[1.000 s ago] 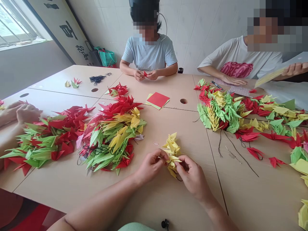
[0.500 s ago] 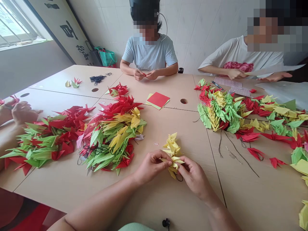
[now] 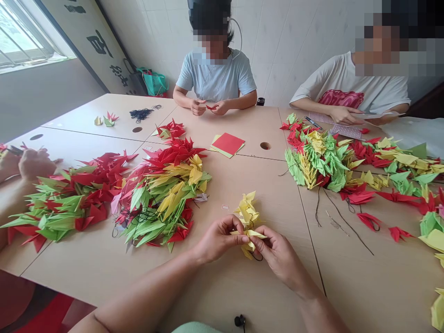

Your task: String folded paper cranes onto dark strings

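Pale table [image 3: 225, 296], heaps of folded paper [image 3: 163, 194] either side. Mid-table, left hand [image 3: 217, 238] and right hand [image 3: 277, 254] each pinch the near end of a yellow crane chain [image 3: 247, 212]. Risk: a hard pull could tear thin paper or slip the black thread [image 3: 257, 258].

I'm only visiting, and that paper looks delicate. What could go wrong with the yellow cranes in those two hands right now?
Both the left hand and the right hand pinch the same end of the yellow crane strand, so a hard pull could crease or tear the thin paper. The dark thread loops loose just below the hands and might snag a finger or slip out.
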Demonstrator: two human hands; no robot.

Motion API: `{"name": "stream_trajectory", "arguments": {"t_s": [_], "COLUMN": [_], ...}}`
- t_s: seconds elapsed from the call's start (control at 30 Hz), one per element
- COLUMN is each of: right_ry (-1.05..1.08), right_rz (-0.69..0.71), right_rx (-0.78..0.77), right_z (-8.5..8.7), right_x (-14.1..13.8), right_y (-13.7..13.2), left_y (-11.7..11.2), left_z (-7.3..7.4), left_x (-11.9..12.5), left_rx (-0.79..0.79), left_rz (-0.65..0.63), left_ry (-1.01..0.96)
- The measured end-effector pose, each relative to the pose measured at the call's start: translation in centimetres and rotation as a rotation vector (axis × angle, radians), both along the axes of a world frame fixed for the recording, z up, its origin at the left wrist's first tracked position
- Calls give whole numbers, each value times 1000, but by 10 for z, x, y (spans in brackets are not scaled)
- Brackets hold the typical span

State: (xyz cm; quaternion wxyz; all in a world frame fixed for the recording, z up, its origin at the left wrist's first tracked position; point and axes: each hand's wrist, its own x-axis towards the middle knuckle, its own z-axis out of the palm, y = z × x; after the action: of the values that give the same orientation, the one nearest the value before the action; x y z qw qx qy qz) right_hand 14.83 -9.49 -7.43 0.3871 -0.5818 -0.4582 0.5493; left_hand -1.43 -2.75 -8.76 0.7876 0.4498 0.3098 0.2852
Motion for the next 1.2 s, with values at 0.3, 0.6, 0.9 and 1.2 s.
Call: {"name": "stream_trajectory", "arguments": {"t_s": [0.3,0.6,0.9,1.2], "right_ry": [20,-14,46,289], "right_rz": [-11,-53,-202,-268], "right_rx": [-4,-29,-50,-61], "right_z": [5,-1,-9,-9], "right_x": [1,-1,-4,0], "right_y": [1,-1,1,5], "left_y": [1,-1,-1,-4], "left_z": [5,5,0,-12], "left_x": [-1,-1,1,1], "left_rx": [-53,-10,96,82], "left_rz": [-7,-2,19,-133], "left_ry": [-32,6,22,16]}}
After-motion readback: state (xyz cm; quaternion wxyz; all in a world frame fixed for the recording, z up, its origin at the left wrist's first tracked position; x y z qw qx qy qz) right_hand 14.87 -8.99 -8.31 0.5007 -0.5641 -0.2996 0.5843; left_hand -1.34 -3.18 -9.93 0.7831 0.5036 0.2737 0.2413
